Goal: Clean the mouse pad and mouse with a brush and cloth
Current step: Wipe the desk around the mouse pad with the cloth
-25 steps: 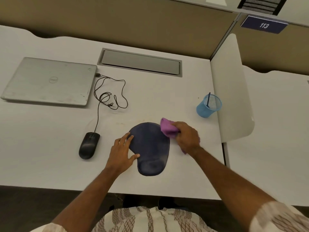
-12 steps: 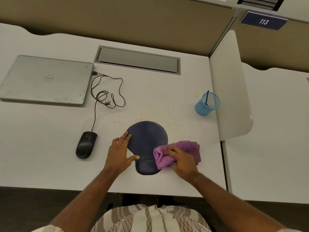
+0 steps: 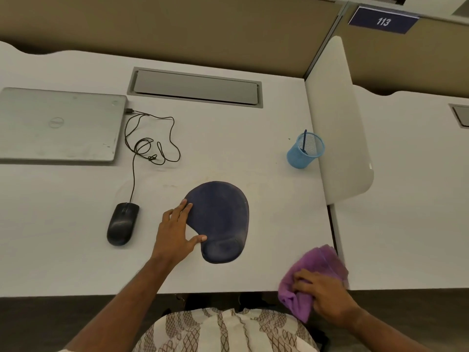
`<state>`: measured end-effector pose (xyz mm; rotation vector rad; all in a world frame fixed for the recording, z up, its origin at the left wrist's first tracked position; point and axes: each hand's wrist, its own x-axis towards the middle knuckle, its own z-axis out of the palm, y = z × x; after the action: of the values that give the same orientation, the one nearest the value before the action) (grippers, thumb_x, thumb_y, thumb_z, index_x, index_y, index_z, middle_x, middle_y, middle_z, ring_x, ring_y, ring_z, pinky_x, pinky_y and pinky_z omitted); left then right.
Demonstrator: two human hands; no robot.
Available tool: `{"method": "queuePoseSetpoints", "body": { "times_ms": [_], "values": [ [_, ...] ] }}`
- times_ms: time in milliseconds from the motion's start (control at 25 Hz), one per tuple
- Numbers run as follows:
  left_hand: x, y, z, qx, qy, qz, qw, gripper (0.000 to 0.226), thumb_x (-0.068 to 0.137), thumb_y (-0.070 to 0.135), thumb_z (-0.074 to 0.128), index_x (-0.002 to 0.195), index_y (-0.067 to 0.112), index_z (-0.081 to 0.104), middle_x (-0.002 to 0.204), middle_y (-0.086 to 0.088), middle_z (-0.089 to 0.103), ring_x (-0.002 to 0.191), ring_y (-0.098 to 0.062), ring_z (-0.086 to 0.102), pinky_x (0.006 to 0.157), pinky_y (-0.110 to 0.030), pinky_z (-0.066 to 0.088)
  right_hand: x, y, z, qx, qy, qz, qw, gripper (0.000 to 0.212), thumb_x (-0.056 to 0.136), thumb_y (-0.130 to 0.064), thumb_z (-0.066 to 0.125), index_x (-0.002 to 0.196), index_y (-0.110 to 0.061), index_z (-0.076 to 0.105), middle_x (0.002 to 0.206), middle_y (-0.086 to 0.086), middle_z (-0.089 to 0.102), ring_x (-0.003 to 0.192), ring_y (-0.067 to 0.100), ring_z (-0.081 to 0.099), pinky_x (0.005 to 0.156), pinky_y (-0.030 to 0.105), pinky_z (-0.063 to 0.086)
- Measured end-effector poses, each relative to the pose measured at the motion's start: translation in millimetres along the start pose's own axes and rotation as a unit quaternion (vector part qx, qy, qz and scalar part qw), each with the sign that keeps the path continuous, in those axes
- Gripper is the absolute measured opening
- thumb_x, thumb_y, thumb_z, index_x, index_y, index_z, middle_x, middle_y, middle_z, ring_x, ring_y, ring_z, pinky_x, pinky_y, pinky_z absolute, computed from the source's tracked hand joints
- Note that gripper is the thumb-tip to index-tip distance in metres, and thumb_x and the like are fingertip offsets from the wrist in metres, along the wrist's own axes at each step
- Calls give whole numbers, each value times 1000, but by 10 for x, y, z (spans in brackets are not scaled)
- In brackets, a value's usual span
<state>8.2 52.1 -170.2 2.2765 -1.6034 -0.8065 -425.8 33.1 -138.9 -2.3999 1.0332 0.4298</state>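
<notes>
Two hands: both in view, belonging to one person seated at a white desk (image 3: pixel 76 250).
Shirt (image 3: pixel 223 331): cream with a brown lattice pattern, nearest the camera at the bottom edge.
Right hand (image 3: pixel 327 298): at the desk's near right corner, fingers curled round the purple cloth and clutching it in a bunch.
Purple cloth (image 3: pixel 317 265): crumpled, partly on the desk top and partly hanging past the near edge; well apart from the mouse pad, to its right.
Left hand (image 3: pixel 175 232): fingers straight and spread, grasping nothing; fingertips lie on the pad's left rim and the thumb tip touches it beside the wrist rest.
Mouse pad (image 3: pixel 220 214): dark blue and rounded, with a raised wrist rest at its near end; flat on the middle of the desk.
Mouse (image 3: pixel 123 223): black and wired, on the bare desk left of the left hand, apart from the pad.
Cable (image 3: pixel 152 146): black; runs back from the mouse, loops loosely and plugs into the laptop's right side.
Mesh cup (image 3: pixel 303 153): light blue, upright, far right, just beside the divider.
Blue stick (image 3: pixel 304 139): thin, standing in the cup; cannot tell whether it is a brush or a pen.
Laptop (image 3: pixel 58 125): silver, lid closed, far left.
Hatch (image 3: pixel 195 87): grey metal flap, closed, set into the desk behind the cable.
Divider (image 3: pixel 337 123): white rounded panel along the desk's right side.
Sign (image 3: pixel 383 21): dark blue, reads 113, on the tan partition.
</notes>
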Motion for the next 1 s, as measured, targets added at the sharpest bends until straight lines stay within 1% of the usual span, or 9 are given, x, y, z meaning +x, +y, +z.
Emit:
{"method": "queuePoseSetpoints", "body": {
  "times_ms": [160, 280, 360, 400, 480, 600, 760, 880, 1000],
  "values": [
    [11, -8, 2, 1, -3, 0, 1000, 101, 78, 61, 73, 157, 22, 24, 164, 4, 21, 143, -26, 26, 114, -45, 35, -349, 186, 49, -27, -39, 32, 998, 23, 83, -49, 46, 98, -51, 64, 111, -30, 59, 92, -16, 54, 83, 3, 38],
    [18, -14, -1, 2, -6, -3, 1000, 102, 78, 62, 72, 157, 23, 22, 164, 5, 20, 144, -25, 24, 114, -44, 34, -583, 321, 157, -58, -40, 53, 996, 23, 90, -33, 50, 99, -39, 70, 108, -15, 66, 98, 4, 63, 85, 18, 50],
    [13, -11, -8, 0, -10, -5, 1000, 101, 78, 62, 72, 157, 23, 22, 165, 5, 20, 145, -25, 24, 115, -44, 33, -713, 414, 222, -40, -56, 75, 995, 14, 91, -26, 60, 90, -29, 73, 102, -7, 69, 90, 10, 63, 85, 24, 50],
    [10, -6, -10, 0, -10, -6, 1000, 101, 78, 62, 71, 157, 23, 21, 165, 5, 19, 146, -25, 23, 115, -44, 33, -710, 404, 137, -56, -30, 97, 993, 9, 89, -29, 65, 86, -30, 73, 100, -9, 70, 86, 7, 63, 83, 21, 50],
    [3, 9, -13, 3, -11, -9, 1000, 101, 79, 62, 71, 157, 22, 20, 165, 4, 19, 146, -25, 22, 116, -44, 32, -567, 353, -180, -71, -7, 82, 994, 20, 87, -44, 59, 105, -41, 69, 113, -26, 59, 89, -3, 60, 81, 7, 45],
    [1, 35, -25, 1, -14, -12, 1000, 101, 80, 61, 71, 157, 23, 20, 165, 4, 18, 147, -25, 21, 117, -44, 31, -105, 101, -798, 12, 71, 64, 995, 40, 85, -39, 50, 123, -50, 56, 121, -31, 47, 69, -10, 60, 61, -3, 41],
    [-16, 46, -33, 3, -15, -19, 1000, 101, 80, 61, 70, 158, 24, 18, 165, 5, 17, 148, -24, 20, 117, -44, 30, 1236, -343, -1483, 79, 213, 2, 974, 48, 73, -17, 54, 117, -33, 66, 119, -12, 60, 89, 7, 62, 72, 14, 50],
    [-19, 43, -29, 11, -12, -21, 1000, 101, 79, 63, 71, 157, 25, 20, 165, 6, 18, 148, -24, 20, 118, -43, 30, 2231, -655, -1680, 64, 174, -4, 983, 40, 83, -18, 61, 122, -28, 63, 125, -5, 60, 105, 20, 61, 87, 28, 50],
    [-12, 29, -30, 14, -6, -18, 1000, 101, 77, 63, 72, 157, 25, 22, 164, 6, 21, 146, -23, 23, 116, -42, 32, 2737, -744, -1579, 84, 91, 12, 992, 34, 93, -23, 59, 127, -30, 60, 128, -6, 60, 115, 18, 58, 90, 15, 41]
  ]
}}
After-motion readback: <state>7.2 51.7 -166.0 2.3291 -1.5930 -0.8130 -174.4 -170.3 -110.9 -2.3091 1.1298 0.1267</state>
